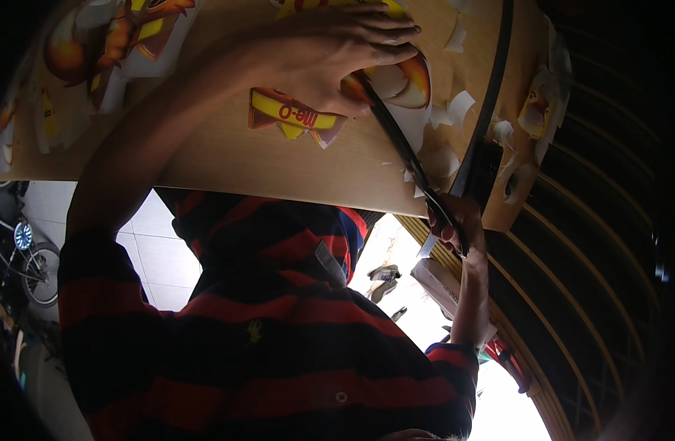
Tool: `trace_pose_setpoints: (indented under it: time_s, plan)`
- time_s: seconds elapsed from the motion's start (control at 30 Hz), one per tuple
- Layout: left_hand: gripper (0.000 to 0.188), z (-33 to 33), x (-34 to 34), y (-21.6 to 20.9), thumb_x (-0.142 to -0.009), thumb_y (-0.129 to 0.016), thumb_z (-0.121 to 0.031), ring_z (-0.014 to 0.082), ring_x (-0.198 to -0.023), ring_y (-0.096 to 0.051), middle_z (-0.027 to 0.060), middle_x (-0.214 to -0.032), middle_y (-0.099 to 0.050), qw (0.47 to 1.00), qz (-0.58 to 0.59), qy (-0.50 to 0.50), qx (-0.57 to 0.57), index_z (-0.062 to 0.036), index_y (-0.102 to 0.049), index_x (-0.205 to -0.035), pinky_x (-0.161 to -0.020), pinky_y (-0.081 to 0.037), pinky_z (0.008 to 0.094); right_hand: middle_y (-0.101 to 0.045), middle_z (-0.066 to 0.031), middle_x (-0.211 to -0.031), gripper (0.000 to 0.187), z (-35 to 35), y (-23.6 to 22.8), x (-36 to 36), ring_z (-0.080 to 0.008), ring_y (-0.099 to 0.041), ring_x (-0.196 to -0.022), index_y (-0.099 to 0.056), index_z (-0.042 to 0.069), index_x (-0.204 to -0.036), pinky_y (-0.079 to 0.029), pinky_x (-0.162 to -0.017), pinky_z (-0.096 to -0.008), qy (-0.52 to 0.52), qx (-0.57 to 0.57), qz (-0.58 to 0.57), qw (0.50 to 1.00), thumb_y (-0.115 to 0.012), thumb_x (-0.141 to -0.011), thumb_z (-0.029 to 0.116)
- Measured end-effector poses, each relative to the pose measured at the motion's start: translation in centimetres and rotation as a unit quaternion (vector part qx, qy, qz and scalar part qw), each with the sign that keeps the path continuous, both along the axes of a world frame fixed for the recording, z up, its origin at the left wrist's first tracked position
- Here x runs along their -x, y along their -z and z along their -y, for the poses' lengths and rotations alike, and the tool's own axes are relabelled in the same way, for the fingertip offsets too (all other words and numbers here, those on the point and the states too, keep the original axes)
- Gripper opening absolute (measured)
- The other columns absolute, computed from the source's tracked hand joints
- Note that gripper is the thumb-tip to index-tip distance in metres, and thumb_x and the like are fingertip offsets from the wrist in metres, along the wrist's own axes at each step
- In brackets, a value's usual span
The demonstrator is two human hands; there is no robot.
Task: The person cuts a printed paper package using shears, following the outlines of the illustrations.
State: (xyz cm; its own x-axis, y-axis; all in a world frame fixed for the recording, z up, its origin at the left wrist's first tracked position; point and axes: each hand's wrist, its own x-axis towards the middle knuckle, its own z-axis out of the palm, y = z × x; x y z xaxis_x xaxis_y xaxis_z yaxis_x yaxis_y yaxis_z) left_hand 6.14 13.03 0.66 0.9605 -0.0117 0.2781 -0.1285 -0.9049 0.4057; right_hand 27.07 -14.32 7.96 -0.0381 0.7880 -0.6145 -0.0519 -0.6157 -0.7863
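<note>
My left hand [326,62] lies spread over a printed cut-out [407,84] in orange, yellow and white at the far side of the wooden board [227,158]. Its fingers are stretched out and press on the surface. My right hand [459,224], at the board's near right edge, is closed round the lower end of a long, thin black bar [400,136]. The bar slants up and leftward until its far end meets my left hand; its exact kind is unclear. Just below the left hand is a red and yellow printed piece [293,114].
Torn white paper scraps [444,162] are scattered at the board's right. A second black strip [492,95] runs along there. More orange printed pieces [121,48] lie at the far left. Dark slats [587,220] curve on the right; a bicycle wheel [40,275] stands lower left.
</note>
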Motion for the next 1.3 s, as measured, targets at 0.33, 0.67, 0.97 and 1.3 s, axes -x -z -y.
trace_pose_setpoints:
  time_s: [0.33,0.67,0.97,1.3]
  plan:
    - [0.084,0.3,-0.3,0.7,-0.083,-0.059,-0.046,0.0360,-0.140,-0.024,0.0286,-0.146,-0.027,1.000,-0.005,-0.006,-0.011,0.0084,-0.030,-0.139,-0.116,-0.021,0.0460,-0.056,0.0001,-0.064,0.048,0.2,0.6,-0.8,-0.0020,-0.048,-0.050,-0.060,-0.002,-0.076,-0.028,-0.040,-0.0189,-0.032,0.002,0.005,0.999,-0.081,-0.069,0.041]
    - [0.083,-0.1,-0.2,-0.3,-0.083,-0.059,-0.046,0.0366,-0.139,-0.025,0.0290,-0.146,-0.028,1.000,-0.012,0.004,-0.003,0.0090,-0.032,-0.138,-0.116,-0.020,0.0454,-0.059,-0.0024,-0.065,0.045,0.1,-0.4,-0.3,-0.0049,-0.055,-0.053,-0.061,-0.002,-0.080,-0.037,-0.044,-0.0202,-0.049,-0.021,0.063,0.997,-0.083,-0.068,0.035]
    - [0.081,-0.2,-0.2,-0.5,-0.084,-0.057,-0.041,0.0337,-0.139,-0.025,0.0288,-0.144,-0.030,1.000,-0.002,0.006,-0.005,0.0090,-0.027,-0.140,-0.116,-0.019,0.0458,-0.053,0.0012,-0.059,0.047,0.7,1.1,1.3,-0.0023,-0.048,-0.047,-0.059,-0.002,-0.081,-0.035,-0.041,-0.0176,0.006,-0.008,-0.001,1.000,-0.083,-0.069,0.038]
    - [0.077,2.9,-0.1,-1.1,-0.080,-0.059,-0.013,0.0307,-0.140,-0.024,0.0165,-0.150,-0.028,0.985,-0.017,-0.121,0.124,-0.0098,-0.023,-0.148,-0.117,-0.010,0.0463,-0.043,0.0019,-0.051,0.082,2.8,2.2,8.3,-0.0031,-0.039,-0.037,-0.053,-0.005,-0.084,-0.029,-0.032,-0.0177,0.148,-0.078,0.062,0.984,-0.058,-0.071,0.076]
